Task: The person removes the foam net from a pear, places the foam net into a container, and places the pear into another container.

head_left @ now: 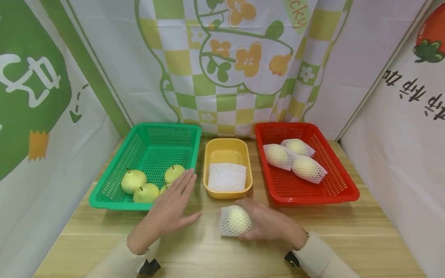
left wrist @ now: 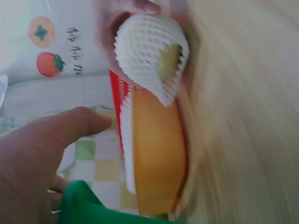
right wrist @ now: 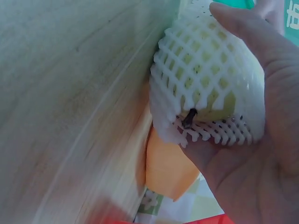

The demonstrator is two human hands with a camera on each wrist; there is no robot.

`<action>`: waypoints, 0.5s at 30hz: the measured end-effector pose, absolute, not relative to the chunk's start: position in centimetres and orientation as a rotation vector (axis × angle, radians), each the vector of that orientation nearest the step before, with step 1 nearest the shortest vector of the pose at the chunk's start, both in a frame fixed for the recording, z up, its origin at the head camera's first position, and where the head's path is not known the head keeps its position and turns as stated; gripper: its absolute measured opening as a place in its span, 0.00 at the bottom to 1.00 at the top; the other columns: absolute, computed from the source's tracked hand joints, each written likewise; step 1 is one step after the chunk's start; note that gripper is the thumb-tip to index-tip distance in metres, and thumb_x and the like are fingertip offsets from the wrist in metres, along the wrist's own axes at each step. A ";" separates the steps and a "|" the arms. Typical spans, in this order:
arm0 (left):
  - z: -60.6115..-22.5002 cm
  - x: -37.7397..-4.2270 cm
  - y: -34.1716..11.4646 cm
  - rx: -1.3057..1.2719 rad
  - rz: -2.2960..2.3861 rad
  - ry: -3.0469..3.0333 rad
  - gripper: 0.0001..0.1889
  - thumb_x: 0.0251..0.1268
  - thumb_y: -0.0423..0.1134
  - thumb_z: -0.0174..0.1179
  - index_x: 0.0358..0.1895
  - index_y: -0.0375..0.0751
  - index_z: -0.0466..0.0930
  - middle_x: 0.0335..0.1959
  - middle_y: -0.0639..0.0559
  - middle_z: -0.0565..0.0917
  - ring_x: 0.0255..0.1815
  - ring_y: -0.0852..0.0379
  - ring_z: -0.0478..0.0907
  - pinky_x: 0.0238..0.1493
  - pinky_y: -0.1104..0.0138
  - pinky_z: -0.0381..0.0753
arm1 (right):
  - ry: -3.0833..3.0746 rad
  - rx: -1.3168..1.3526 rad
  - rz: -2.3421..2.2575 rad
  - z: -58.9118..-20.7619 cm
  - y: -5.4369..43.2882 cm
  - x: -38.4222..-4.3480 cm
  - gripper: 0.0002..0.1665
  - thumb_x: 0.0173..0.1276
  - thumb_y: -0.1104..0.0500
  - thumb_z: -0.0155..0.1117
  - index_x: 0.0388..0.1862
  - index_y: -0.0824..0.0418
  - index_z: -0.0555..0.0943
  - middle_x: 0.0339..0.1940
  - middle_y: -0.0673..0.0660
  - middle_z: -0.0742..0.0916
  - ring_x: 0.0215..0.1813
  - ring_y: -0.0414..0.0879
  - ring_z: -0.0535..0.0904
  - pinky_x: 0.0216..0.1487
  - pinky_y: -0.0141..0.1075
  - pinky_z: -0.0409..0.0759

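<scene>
In my right hand (head_left: 265,222) I grip a pale green pear (head_left: 239,219) wrapped in a white foam net sleeve (right wrist: 205,70), just in front of the yellow tub. The right wrist view shows its dark stem poking out at one end. My left hand (head_left: 172,206) is held out with straight fingers over the near right corner of the green basket (head_left: 118,206), holding nothing. Several bare pears (head_left: 133,181) lie in that basket, one partly hidden behind the left hand. Flat white foam nets (head_left: 227,177) lie in the yellow tub (head_left: 227,195).
On the right stands a red basket (head_left: 313,200) with three net-wrapped pears (head_left: 307,168) inside. The tub sits between the two baskets on a wooden table (head_left: 194,255). A printed cloth (head_left: 243,104) hangs right behind them, and white panels (head_left: 393,154) close in both sides.
</scene>
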State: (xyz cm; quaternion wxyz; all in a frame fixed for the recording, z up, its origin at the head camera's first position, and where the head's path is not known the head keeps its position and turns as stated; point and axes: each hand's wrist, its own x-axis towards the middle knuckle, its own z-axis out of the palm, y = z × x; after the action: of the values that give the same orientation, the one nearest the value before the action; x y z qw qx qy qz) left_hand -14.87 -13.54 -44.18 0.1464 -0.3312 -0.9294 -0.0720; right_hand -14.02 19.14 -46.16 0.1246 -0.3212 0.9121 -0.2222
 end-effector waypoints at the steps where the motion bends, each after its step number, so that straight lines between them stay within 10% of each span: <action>1: -43.9 -14.5 -13.5 -0.995 -0.280 -2.634 0.53 0.65 0.59 0.70 0.82 0.28 0.57 0.85 0.34 0.59 0.85 0.37 0.59 0.81 0.46 0.68 | 2.656 -0.942 -0.646 -46.1 19.2 -14.0 0.53 0.60 0.42 0.82 0.78 0.57 0.67 0.71 0.52 0.80 0.69 0.48 0.78 0.72 0.49 0.81; 15: -46.2 -13.3 -10.8 -1.451 -0.697 -2.793 0.19 0.77 0.36 0.60 0.66 0.36 0.82 0.63 0.45 0.88 0.63 0.49 0.86 0.66 0.56 0.85 | 2.659 -0.953 -0.708 -46.2 20.1 -13.5 0.55 0.60 0.45 0.83 0.81 0.57 0.67 0.75 0.53 0.79 0.73 0.50 0.77 0.74 0.52 0.79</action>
State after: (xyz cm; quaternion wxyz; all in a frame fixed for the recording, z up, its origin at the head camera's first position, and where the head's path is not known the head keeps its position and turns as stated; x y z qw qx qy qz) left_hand -13.30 -10.83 -46.23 -0.0411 -0.4496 -0.8657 -0.2161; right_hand -13.52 20.07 -46.21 0.1148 -0.3250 0.9071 -0.2415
